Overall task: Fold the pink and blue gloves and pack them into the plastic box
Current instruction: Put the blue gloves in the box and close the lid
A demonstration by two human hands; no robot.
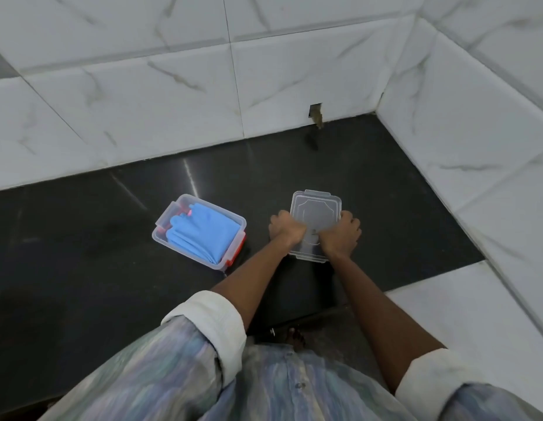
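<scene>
A clear plastic box [185,253] with red clips stands on the black counter [81,268], left of centre. Folded blue gloves [203,235] fill it, and a bit of pink glove [188,213] shows under them at the far end. To its right lies the clear lid [316,209], flat on the counter. My left hand [287,229] grips the lid's left edge. My right hand [340,235] grips its right edge. Both hands have curled fingers round the lid's sides.
White marble-look tiled walls [173,101] close the counter at the back and on the right. A small dark hole [315,112] sits in the back wall at counter level. A white ledge [461,314] lies at the near right.
</scene>
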